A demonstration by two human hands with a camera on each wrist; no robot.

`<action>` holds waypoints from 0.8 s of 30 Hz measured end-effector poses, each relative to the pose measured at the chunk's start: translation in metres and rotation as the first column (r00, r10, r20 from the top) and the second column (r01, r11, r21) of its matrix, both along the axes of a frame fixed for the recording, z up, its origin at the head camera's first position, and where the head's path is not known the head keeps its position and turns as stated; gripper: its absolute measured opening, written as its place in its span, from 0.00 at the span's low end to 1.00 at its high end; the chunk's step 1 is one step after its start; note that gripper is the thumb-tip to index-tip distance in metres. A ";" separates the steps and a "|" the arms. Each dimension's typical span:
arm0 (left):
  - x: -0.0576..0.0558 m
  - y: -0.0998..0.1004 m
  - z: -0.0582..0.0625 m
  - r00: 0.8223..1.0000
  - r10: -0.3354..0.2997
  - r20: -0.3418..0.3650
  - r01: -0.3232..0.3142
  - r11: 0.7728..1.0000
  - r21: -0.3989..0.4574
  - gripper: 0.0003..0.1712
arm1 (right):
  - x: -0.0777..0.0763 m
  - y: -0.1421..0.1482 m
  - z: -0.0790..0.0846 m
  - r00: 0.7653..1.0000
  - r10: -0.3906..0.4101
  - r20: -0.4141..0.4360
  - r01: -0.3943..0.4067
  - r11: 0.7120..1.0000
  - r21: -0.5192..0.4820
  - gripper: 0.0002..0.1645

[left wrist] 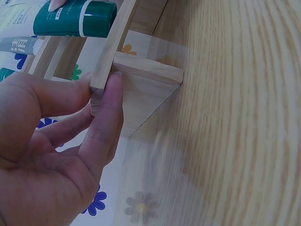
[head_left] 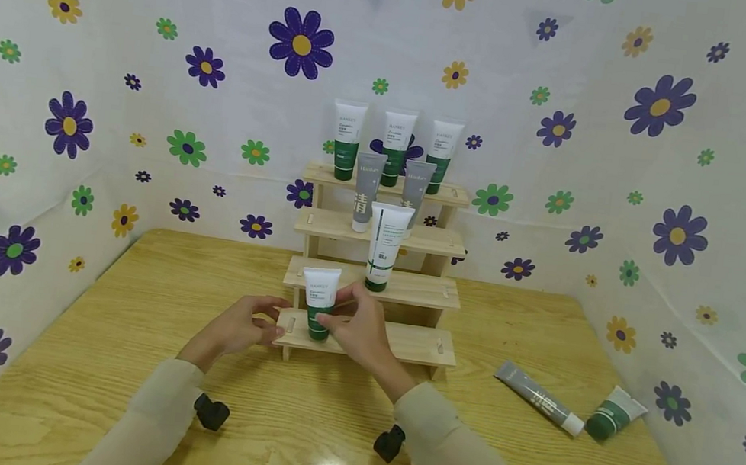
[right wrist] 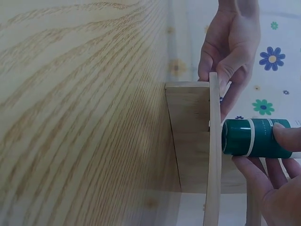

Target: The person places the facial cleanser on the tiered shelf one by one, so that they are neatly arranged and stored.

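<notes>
My right hand point(head_left: 364, 333) holds a white and green squeeze tube point(head_left: 321, 288) between thumb and fingers. The tube stands upright, cap down, at the left part of the lowest step of a wooden display stand point(head_left: 402, 341). In the right wrist view its green cap point(right wrist: 235, 137) is at the board, touching or nearly so. At the left end of that same step, my left hand point(head_left: 239, 326) pinches the board's edge, thumb above and fingers below, as the left wrist view shows with the board point(left wrist: 104, 70).
Higher steps carry a white tube point(head_left: 385, 245), two grey tubes point(head_left: 367, 186) and three white and green tubes point(head_left: 348, 134). On the table's right lie a grey tube point(head_left: 537, 395) and a white and green tube point(head_left: 613, 415). Flowered cloth point(head_left: 221, 108) encloses the table.
</notes>
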State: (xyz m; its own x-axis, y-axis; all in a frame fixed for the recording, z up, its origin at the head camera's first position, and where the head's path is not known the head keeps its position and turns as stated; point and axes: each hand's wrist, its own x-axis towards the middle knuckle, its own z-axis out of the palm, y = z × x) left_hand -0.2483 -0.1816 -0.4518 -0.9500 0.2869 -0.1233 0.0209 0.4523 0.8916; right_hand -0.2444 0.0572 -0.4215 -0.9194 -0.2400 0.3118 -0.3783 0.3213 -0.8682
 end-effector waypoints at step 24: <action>0.002 0.000 0.001 1.000 -0.008 0.000 0.008 1.000 0.016 0.33 | 0.003 -0.001 -0.001 0.997 0.039 0.062 -0.035 0.997 -0.066 0.20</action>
